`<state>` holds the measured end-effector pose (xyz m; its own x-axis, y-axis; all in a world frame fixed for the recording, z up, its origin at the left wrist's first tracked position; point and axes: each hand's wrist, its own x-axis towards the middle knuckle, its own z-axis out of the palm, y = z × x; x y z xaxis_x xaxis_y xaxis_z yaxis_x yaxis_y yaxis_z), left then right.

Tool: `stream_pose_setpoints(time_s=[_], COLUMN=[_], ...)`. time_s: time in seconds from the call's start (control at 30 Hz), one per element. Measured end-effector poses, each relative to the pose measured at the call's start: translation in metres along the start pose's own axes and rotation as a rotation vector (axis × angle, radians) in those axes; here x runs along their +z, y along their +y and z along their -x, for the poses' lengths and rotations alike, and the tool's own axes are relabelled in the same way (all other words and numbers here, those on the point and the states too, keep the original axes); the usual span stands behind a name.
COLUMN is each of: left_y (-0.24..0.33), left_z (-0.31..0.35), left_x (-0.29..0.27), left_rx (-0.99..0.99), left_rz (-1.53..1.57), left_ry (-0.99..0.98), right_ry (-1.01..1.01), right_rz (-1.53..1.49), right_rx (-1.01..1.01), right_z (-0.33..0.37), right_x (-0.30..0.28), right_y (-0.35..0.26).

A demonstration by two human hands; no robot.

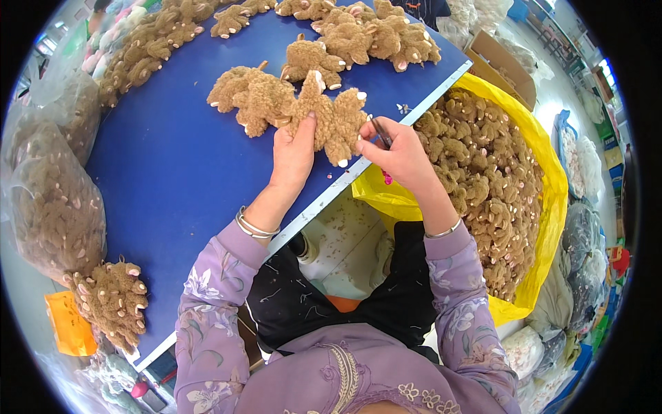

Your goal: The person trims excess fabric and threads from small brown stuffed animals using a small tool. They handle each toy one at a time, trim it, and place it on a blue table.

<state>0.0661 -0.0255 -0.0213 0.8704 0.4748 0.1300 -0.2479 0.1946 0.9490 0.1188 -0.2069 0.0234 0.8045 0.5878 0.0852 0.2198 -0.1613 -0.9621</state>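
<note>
My left hand (294,155) grips a small, curly brown plush toy (325,124) with pale paw and ear patches, its thumb on top near the table's edge. Closed fingers of my right hand (400,148) hold a slim dark tool (380,132), perhaps tweezers or snips, whose kind I cannot make out. The fingertips meet the toy's right side. Just beyond my left hand lies another brown plush (252,98), touching the held one. A further plush (312,58) rests behind them on the blue tabletop (172,179).
A yellow sack (545,241) full of brown plush pieces stands right of my legs. More plush toys (372,31) form a line along the table's far side. Clear bags of them (55,200) and a loose pile (114,300) sit at the left. Behind the sack is a cardboard box (500,69).
</note>
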Motion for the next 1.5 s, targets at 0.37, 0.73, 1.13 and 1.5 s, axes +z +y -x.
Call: stream_pose_setpoints(time_s=[0.37,0.73,1.13,1.5], left_y=[0.004,0.003,-0.001,0.006], left_z=[0.003,-0.011,-0.010,-0.002], left_x=[0.002,-0.005,-0.013,-0.003], left_rx=[0.030,-0.183,-0.119,-0.145], left_rz=[-0.104,0.139,0.039,-0.029], left_ry=[-0.041,0.033,-0.114,-0.183], right_ry=[0.123,0.234,0.077,0.251], right_rz=[0.144,0.276,0.008,-0.045], right_rx=[-0.074,-0.248,-0.159,-0.143], right_z=[0.008,0.017,0.031,0.005], right_x=[0.015,0.007,-0.012,-0.009], right_y=[0.006,-0.008,-0.005,0.008])
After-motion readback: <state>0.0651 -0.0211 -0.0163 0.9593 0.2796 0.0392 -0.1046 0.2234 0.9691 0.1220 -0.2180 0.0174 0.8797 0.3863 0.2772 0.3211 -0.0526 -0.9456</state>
